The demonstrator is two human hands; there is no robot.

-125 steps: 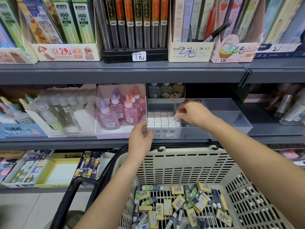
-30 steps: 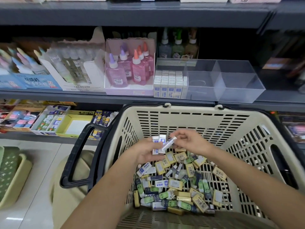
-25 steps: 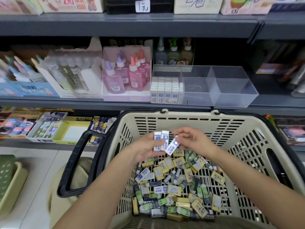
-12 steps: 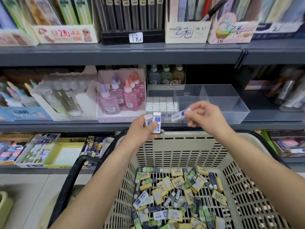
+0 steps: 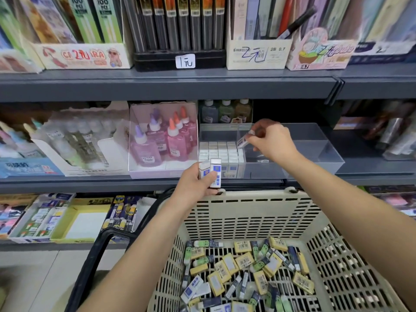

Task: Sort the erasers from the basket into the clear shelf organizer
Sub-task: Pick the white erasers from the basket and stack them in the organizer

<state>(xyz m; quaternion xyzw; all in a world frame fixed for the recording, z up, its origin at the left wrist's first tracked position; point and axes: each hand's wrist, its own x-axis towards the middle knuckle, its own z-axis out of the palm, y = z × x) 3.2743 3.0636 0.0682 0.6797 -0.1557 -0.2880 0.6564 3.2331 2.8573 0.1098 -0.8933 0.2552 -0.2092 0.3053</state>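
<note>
A cream plastic basket below the shelf holds several loose erasers, yellow, green and white-blue. On the middle shelf sits the clear organizer; its left compartment is packed with upright white erasers. My right hand pinches one white-blue eraser just above the right edge of those rows. My left hand hovers in front of the organizer, above the basket's far rim, gripping two white-blue erasers upright.
A box of pink glue bottles stands directly left of the organizer, with clear glue bottles further left. Small bottles sit behind the organizer. The upper shelf edge overhangs. The basket's black handle hangs at the left.
Both hands rose from the basket to the shelf. My right hand carried one eraser over the organizer's left compartment. My left hand came up with two erasers.
</note>
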